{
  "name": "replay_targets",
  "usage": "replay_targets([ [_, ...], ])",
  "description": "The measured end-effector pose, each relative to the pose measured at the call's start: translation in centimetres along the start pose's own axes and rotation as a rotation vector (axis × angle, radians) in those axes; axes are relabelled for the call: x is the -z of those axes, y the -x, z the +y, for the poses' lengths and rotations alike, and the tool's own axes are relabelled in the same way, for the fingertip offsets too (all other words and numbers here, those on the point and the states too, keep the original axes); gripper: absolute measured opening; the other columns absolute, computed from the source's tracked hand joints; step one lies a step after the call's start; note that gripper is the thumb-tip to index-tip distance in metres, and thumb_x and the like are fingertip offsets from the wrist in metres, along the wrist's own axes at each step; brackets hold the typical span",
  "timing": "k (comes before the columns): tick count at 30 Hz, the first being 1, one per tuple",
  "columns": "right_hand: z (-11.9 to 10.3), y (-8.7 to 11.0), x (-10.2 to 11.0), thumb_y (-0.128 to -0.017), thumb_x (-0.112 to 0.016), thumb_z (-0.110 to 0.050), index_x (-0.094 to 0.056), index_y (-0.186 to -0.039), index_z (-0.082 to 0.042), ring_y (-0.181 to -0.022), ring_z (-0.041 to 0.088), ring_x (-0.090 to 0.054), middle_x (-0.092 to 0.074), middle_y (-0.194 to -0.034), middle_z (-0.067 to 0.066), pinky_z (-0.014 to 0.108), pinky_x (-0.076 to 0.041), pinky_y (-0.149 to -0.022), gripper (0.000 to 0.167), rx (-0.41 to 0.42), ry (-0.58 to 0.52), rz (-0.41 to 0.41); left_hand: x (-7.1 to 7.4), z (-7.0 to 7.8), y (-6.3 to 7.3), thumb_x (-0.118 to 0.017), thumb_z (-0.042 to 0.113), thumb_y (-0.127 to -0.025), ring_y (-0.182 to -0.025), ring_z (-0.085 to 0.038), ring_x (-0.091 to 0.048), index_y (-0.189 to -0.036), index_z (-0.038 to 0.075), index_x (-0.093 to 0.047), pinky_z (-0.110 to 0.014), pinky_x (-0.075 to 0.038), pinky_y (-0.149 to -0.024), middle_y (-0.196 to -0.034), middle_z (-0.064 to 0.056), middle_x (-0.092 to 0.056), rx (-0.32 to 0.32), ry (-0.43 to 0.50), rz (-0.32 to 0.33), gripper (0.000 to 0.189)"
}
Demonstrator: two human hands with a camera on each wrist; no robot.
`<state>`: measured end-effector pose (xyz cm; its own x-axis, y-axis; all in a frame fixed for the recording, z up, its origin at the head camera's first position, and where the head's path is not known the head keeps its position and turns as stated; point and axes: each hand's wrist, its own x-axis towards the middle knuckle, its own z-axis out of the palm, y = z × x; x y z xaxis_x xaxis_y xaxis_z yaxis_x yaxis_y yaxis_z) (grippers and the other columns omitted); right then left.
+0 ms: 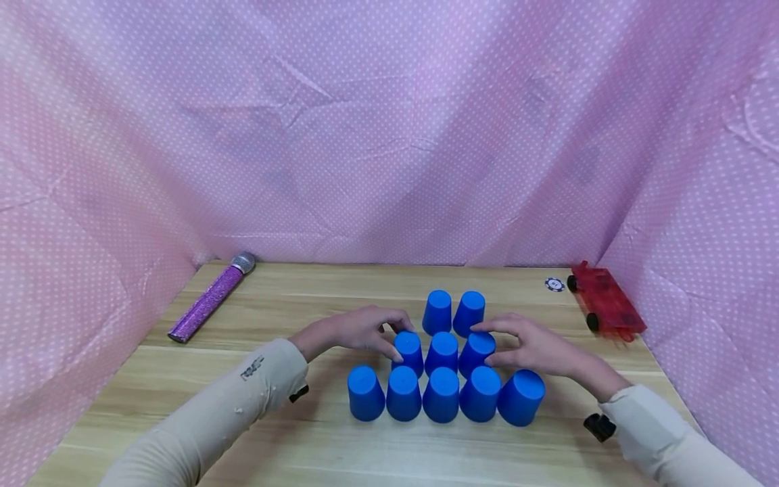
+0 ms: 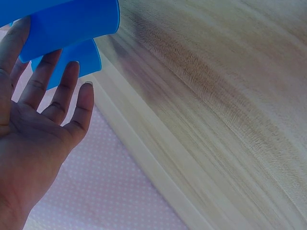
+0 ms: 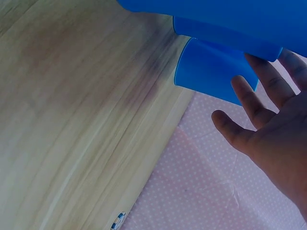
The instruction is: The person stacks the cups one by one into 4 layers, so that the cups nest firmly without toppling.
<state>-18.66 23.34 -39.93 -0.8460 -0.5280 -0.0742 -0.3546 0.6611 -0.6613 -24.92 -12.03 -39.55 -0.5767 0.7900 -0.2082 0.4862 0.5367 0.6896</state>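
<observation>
Upside-down blue cups stand in three rows on the wooden table. My left hand (image 1: pixel 371 330) is at the left cup of the middle row (image 1: pixel 408 348), its thumb at the near side and index finger at the far side. In the left wrist view its other fingers (image 2: pixel 61 98) extend loosely beside the cup. My right hand (image 1: pixel 532 343) holds the right cup of the middle row (image 1: pixel 477 352) likewise between thumb and index finger. Between these two is the middle cup (image 1: pixel 441 350). A front row of several cups (image 1: pixel 442 399) stands nearer me.
Two more blue cups (image 1: pixel 437 314) stand behind the middle row. A glittery purple microphone (image 1: pixel 209 301) lies at the table's left. At the far right are a poker chip (image 1: pixel 554 285) and a red toy car (image 1: pixel 608 304). Pink dotted cloth (image 1: pixel 389 169) hangs behind the table (image 1: pixel 304 291) and along its sides.
</observation>
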Motion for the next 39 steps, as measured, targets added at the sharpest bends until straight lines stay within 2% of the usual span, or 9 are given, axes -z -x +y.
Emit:
replay_targets([
  [16, -0.05, -0.4, -0.02, -0.088, -0.076, -0.037, -0.061, -0.138, -0.023, -0.132, 0.038, -0.05, -0.058, -0.141, 0.009, 0.068, -0.045, -0.099, 0.054, -0.011, 0.01, -0.011, -0.1, -0.16, -0.02, -0.077, 0.04, -0.087, -0.115, -0.004, -0.058, -0.121, 0.035, -0.06, -0.041, -0.048, -0.102, -0.117, 0.018, -0.066, -0.001, -0.004, 0.003, 0.038],
  [29, -0.11, -0.51, -0.06, -0.088, -0.076, -0.037, -0.062, -0.136, -0.023, -0.133, 0.041, -0.049, -0.055, -0.143, 0.012, 0.068, -0.045, -0.099, 0.052, -0.059, 0.005, -0.019, -0.24, -0.23, -0.05, -0.077, 0.039, -0.087, -0.115, -0.004, -0.058, -0.121, 0.035, -0.06, -0.039, -0.048, -0.1, -0.117, 0.018, -0.066, -0.009, -0.013, 0.005, 0.039],
  [39, -0.42, -0.52, 0.09, -0.088, -0.077, -0.036, -0.062, -0.136, -0.022, -0.132, 0.042, -0.049, -0.054, -0.143, 0.014, 0.067, -0.046, -0.099, 0.052, -0.066, -0.001, -0.02, 0.13, -0.41, 0.08, -0.077, 0.04, -0.088, -0.117, -0.004, -0.058, -0.124, 0.034, -0.059, -0.042, -0.047, -0.105, -0.119, 0.019, -0.065, -0.029, -0.004, 0.018, 0.04],
])
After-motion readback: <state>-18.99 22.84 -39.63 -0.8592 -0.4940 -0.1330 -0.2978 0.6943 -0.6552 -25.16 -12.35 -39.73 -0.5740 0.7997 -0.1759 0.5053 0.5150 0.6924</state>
